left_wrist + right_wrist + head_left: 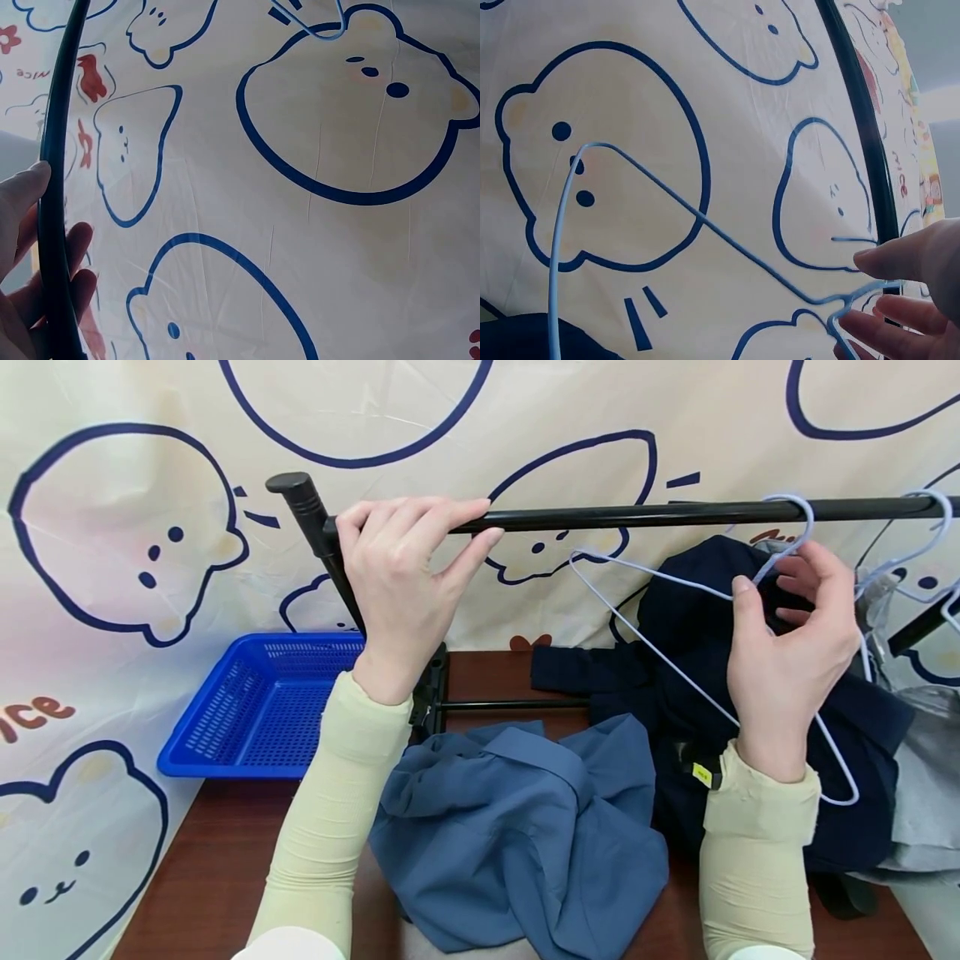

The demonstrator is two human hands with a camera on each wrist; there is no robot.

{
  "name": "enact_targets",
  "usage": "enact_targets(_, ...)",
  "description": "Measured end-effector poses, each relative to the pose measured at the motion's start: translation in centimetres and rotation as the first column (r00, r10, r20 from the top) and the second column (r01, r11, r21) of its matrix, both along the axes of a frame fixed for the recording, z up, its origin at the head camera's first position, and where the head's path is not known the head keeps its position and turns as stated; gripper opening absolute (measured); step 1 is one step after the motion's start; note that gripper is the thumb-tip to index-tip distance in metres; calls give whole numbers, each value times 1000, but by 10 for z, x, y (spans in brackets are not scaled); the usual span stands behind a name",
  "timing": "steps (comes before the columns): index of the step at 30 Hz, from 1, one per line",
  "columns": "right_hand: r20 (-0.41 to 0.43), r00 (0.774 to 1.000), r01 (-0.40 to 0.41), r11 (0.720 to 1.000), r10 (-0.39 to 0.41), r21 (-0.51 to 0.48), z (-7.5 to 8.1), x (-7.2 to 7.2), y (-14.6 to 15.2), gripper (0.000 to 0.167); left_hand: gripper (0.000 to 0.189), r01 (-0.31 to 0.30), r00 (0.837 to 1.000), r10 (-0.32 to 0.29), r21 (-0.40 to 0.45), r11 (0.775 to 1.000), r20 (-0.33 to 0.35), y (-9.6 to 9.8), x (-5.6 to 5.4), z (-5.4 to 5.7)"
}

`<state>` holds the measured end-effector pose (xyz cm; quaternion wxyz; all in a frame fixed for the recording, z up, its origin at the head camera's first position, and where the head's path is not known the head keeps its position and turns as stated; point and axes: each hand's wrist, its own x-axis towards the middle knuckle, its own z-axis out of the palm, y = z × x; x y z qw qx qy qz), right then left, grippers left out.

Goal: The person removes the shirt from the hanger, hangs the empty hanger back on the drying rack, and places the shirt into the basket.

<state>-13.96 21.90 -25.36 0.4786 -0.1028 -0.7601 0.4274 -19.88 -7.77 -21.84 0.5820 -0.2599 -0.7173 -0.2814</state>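
Note:
A black rail [600, 517] runs across the head view, joined at its left end to a black upright post [303, 510]. My left hand [401, 568] grips the rail near that post, fingers over the top and thumb below. In the left wrist view the rail [56, 202] passes between thumb and fingers. A pale blue wire hanger [807, 522] hangs from the rail by its hook, carrying no garment. My right hand [798, 652] holds its neck between thumb and curled fingers. The right wrist view shows the fingertips right at the hanger's neck [845, 298].
A slate-blue garment [517, 827] lies bunched on the brown table [225, 868]. Behind my right hand are dark navy clothes [847, 827] and a grey garment [930, 777]. Another hanger [947, 518] hooks the rail at far right. A blue plastic basket [232, 772] stands back left.

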Motion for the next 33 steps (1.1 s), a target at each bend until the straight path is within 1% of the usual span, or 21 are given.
enact_targets(3,-1,1000,7,1000,-7,12,0,0,-1,40,23,-3,1000,3,-4,1000,-7,0,0,0)
enact_targets(9,13,999,32,999,-32,10,-5,-6,6,27,22,4,1000,-4,3,1000,4,-1,0,-1)
enact_targets(14,16,998,53,998,-53,19,-8,-10,10,21,22,3,1000,-3,0,1000,-3,-1,0,-2)
enact_targets(19,4,997,76,997,-76,13,-6,-10,11,19,22,12,1000,-12,8,1000,-4,-1,0,-2)
enact_targets(27,-15,996,87,996,-87,-8,3,-6,6,17,21,16,1000,-16,14,1000,-8,0,-1,-1)
enact_targets(33,-9,994,108,994,-109,-8,-1,-12,15,17,22,11,1000,-11,11,1000,-9,-1,-1,-2)
